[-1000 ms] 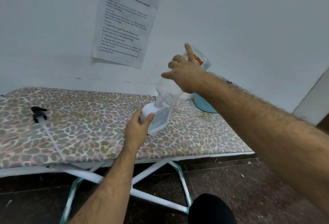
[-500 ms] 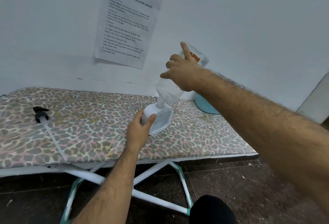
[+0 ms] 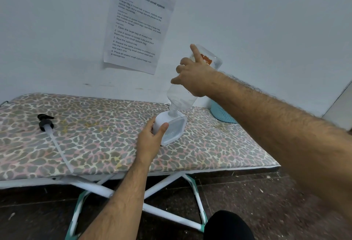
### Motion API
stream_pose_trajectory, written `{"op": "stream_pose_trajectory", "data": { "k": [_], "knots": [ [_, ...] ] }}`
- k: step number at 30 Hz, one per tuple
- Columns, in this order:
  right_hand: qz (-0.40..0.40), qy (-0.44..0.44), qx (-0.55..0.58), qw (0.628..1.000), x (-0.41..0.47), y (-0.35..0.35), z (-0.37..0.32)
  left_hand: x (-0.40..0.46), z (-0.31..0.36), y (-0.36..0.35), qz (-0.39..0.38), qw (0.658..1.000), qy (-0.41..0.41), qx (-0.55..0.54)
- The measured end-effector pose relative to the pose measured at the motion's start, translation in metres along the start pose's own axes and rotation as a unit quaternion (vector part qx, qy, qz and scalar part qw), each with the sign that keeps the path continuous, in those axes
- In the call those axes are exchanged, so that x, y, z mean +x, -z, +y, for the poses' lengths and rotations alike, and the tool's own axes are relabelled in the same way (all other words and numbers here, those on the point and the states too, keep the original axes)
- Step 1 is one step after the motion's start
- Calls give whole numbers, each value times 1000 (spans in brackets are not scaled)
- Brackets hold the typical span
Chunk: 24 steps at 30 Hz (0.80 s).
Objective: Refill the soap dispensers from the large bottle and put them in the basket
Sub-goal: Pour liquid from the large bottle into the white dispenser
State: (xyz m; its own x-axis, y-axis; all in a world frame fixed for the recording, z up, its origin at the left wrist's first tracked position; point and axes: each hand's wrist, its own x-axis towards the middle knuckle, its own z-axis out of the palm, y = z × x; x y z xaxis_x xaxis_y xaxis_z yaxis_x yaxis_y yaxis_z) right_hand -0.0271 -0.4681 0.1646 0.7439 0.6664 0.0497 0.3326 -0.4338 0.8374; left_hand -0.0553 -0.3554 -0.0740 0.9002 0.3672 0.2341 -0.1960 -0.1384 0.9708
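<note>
The fingers (image 3: 152, 125) of the left hand (image 3: 150, 140) are curled round the side of a small white soap dispenser (image 3: 171, 129), thumb on the near face, holding it slightly tilted on the bench (image 3: 95, 140).

Far to the left on the bench lies the black pump head (image 3: 45, 122) with its long clear tube (image 3: 59, 150), well apart from the dispenser, so the dispenser stands open and has yet to be closed.

Moving right, the neck of the large clear bottle (image 3: 181, 96) sits in the dispenser's mouth, the bottle upended and leaning up toward the right. The right hand (image 3: 194, 76) grips the bottle's upper body, most fingers wrapped on it and the forefinger sticking straight up along it. Whether liquid is running cannot be told; the bottle looks close to empty, and some clear fluid seems to show through the dispenser's front.

Farther right, against the wall, a pale blue basket (image 3: 222, 115) is partly hidden by the right forearm, and nothing can be seen inside it.

The task looks to be in its pouring step for this dispenser. Left to do: end the pour, set the bottle down, refit the pump, place the dispenser in the basket. No other dispenser is in sight.
</note>
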Motion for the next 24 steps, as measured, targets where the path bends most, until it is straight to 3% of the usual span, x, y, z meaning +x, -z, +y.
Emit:
{"op": "stream_pose_trajectory", "data": {
  "k": [24],
  "knots": [
    [22,20,-35,999,7,6,-5,-1,1,1,-3,1000,-7,9]
  ]
}}
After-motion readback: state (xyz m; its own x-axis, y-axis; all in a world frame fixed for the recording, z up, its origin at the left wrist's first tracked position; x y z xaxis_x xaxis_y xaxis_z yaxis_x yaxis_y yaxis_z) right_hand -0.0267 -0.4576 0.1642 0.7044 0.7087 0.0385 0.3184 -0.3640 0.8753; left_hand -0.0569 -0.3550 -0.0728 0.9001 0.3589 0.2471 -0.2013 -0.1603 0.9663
